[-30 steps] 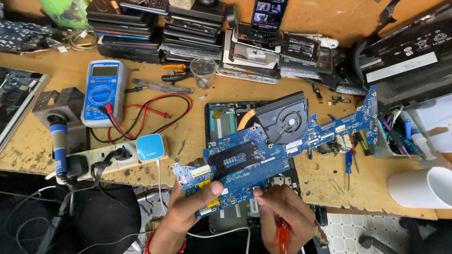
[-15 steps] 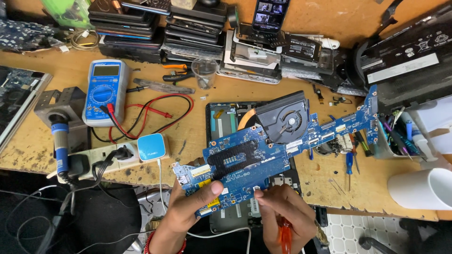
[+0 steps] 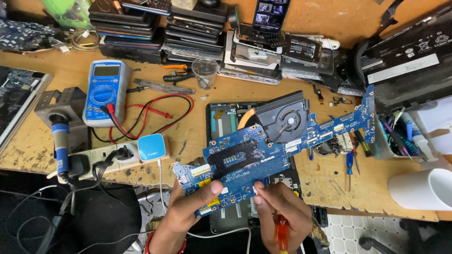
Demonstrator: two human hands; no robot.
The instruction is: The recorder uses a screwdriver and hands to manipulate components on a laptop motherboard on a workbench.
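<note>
Leftmost, blue multimeter (image 3: 102,91) with red and black leads, well left of the blue circuit board (image 3: 263,155); white power strip (image 3: 113,157) just left of the board's lower end. Board held tilted above the wooden counter (image 3: 197,117), over an open laptop base (image 3: 226,122), black fan (image 3: 285,120) fixed on its upper side.

Likely risks: board slipping or flexing, gripped only at its lower-left end with the long right arm unsupported; fan weight pulling it down; screwdriver tip scratching traces.

Left hand (image 3: 188,211) below the board's left corner, thumb on top, fingers underneath, pinching the edge. Right hand (image 3: 282,209) just right of it, fingers closed around an orange-handled screwdriver (image 3: 281,235), fingertips touching the board's lower edge.
</note>
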